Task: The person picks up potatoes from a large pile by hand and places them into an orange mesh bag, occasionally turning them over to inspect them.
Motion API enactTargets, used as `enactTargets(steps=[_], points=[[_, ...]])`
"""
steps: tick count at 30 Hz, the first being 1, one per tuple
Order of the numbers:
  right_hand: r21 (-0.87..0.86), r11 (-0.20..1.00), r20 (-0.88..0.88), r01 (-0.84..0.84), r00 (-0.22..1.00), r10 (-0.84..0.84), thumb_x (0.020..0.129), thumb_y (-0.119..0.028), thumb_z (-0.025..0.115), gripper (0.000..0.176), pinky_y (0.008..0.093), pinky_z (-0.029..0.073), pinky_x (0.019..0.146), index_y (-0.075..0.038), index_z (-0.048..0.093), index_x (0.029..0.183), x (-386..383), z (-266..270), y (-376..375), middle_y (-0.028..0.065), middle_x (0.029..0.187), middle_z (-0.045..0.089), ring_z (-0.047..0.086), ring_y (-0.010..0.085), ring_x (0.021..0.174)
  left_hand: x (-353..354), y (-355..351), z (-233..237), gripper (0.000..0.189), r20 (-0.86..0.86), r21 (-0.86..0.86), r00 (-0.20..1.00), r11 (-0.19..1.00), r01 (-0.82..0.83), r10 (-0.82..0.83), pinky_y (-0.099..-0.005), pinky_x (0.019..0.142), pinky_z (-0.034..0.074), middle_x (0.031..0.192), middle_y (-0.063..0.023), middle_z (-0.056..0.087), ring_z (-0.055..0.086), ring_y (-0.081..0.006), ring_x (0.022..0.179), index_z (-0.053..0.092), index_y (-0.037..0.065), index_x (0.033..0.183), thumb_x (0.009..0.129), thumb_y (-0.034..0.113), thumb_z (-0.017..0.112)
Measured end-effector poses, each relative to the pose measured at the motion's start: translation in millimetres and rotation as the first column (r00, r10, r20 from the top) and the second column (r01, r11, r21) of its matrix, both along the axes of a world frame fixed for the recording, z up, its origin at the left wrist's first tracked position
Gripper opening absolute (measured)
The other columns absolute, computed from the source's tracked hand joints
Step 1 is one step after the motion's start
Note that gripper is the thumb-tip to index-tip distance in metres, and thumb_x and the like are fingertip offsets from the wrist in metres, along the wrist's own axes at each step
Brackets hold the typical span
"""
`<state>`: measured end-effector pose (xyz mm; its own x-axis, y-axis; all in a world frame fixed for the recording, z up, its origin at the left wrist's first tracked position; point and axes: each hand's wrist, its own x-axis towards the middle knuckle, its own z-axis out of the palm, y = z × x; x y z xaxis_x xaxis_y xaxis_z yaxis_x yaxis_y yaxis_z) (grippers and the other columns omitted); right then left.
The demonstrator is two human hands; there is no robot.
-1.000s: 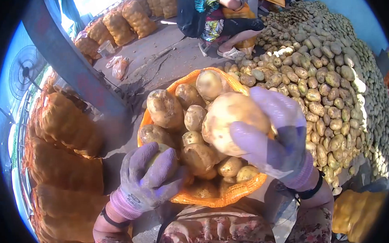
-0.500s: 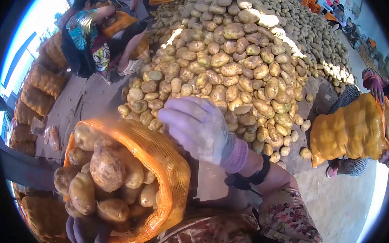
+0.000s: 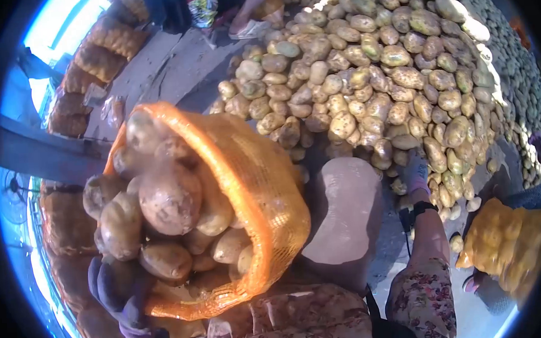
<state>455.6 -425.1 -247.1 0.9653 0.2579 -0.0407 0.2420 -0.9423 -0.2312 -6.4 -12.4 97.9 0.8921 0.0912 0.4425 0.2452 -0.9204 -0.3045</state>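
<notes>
An orange mesh bag (image 3: 265, 187) full of potatoes tilts toward the lower left, its mouth wide and showing large potatoes (image 3: 170, 200). My left hand (image 3: 116, 296), in a purple glove, is at the bag's lower left rim beneath the potatoes, fingers curved and apart; whether it grips the rim is unclear. My right hand (image 3: 414, 172), gloved, reaches down to the near edge of the potato pile (image 3: 393, 79). Its fingers are hidden among the potatoes and shadow.
Filled mesh sacks (image 3: 99, 52) line the left side. Behind the bag, part of a seated person (image 3: 254, 12) shows. Another filled orange sack (image 3: 503, 237) is at the right, beside a person's leg. A grey bar (image 3: 52, 151) crosses the left.
My right hand has moved from beside the bag's mouth out to the pile at the right. The view has shifted, and the bag appears larger and farther right.
</notes>
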Motion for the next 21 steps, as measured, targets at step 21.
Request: enactTargets(steps=[21], points=[[0.259,0.103,0.095,-0.96,0.132,0.987,0.072,-0.041,0.083,0.061,0.0416,0.053,0.069,-0.003,0.058,0.113,-250.4,355.9,254.5,0.0183,0.091,0.067,0.068,0.0361,0.082,19.9,-0.1,-5.3,0.019,0.15,-0.23,0.863,0.832,0.506,-0.483,-0.0626,0.109,0.034,0.084,0.0039,0.064,0.064,-0.0237,0.107,0.069,0.019,0.085,0.066,0.015,0.068]])
